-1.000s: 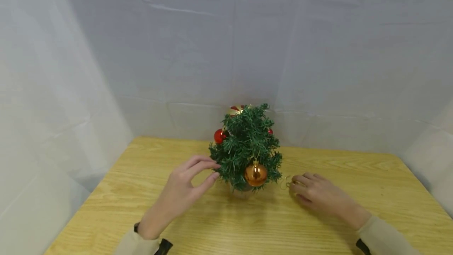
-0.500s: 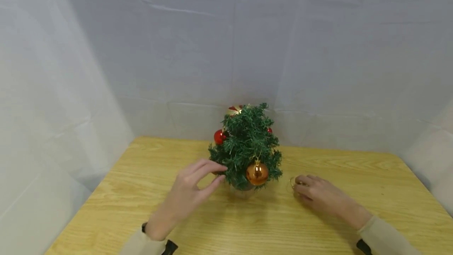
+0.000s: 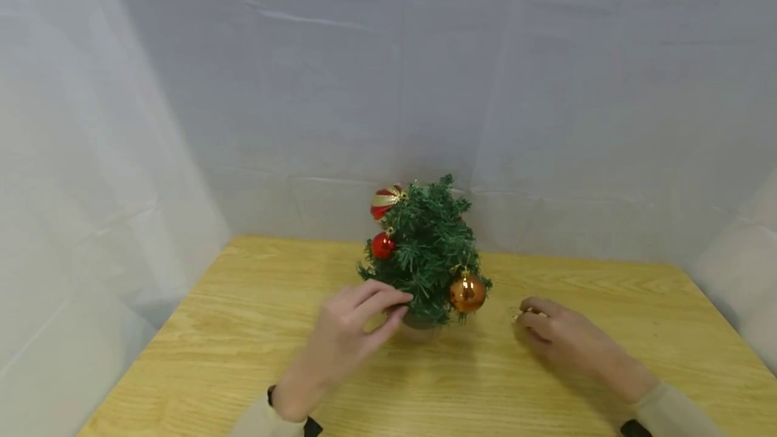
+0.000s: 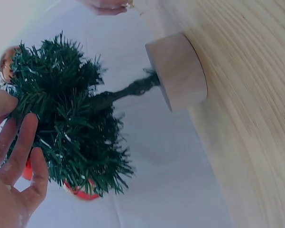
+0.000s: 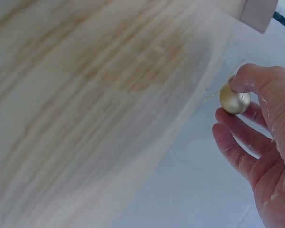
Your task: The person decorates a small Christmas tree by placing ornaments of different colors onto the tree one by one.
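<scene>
A small artificial Christmas tree stands on the table in the head view. My left hand pinches its lower foliage at the near left, thumb and index fingertips close together among the needles. The other left-hand fingers spread beside the branches in the left wrist view. In the right wrist view my right hand holds a gold Christmas ball between thumb and fingers, a thin gold string trailing from it. That hand is low over the table, right of the tree; its fingers mostly hide the ball from the head view.
On the tree hang an orange ball, a red ball and a red-and-gold striped ball. The tree's round base rests on the wooden table. A pale sheet hangs behind the table.
The tree has turned, its orange ball shifting right and the striped ball coming into fuller view at left. My left hand has moved right with it; my right hand has drawn slightly right.
</scene>
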Demonstrator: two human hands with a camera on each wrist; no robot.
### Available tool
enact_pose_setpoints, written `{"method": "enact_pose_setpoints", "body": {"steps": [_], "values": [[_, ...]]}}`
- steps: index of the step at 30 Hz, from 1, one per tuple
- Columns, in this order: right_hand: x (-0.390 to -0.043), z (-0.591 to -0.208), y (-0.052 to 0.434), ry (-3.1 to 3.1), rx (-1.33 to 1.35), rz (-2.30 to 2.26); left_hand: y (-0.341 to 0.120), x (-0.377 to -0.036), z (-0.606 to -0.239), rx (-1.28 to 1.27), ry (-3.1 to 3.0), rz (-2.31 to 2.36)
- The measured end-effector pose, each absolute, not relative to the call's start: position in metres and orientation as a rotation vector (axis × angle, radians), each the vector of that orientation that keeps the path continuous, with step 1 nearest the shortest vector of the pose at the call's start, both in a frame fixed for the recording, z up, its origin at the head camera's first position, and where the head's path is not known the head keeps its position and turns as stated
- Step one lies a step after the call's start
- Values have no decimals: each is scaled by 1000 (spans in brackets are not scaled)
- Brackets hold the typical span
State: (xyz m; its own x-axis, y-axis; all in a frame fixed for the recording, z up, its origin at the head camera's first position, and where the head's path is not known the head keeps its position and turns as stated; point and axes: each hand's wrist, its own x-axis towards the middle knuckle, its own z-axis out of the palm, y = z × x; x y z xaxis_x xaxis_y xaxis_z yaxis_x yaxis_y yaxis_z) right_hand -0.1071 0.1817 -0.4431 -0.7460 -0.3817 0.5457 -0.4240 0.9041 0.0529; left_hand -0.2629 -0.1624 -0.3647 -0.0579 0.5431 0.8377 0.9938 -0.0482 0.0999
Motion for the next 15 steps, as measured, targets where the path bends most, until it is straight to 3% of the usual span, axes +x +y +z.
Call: {"method": "enact_pose_setpoints", "body": {"steps": [15], "values": [[-85, -421, 173, -2367, 414, 102, -142, -247, -365, -1565, -1648, -853]]}}
